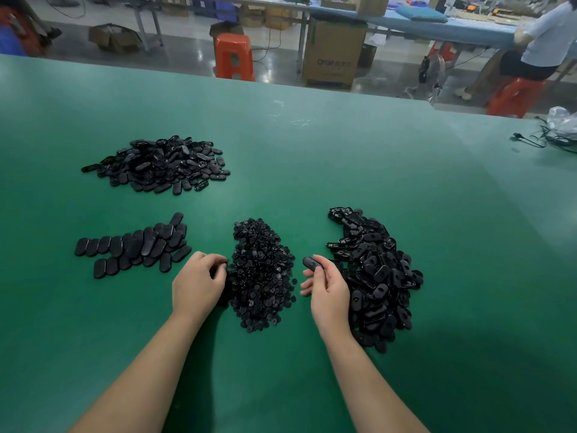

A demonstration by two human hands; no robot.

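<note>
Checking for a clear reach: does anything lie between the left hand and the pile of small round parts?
Nothing visible does: the left hand touches the pile of small round parts at its left edge with curled fingers. The right hand holds a black oval shell.

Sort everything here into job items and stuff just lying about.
Job: right hand holding an oval shell; left hand at the round-parts pile; shell pile beside the right hand; laid-out ovals; far pile.
Lying about: cable, plastic bag, red stool, cardboard box.
</note>
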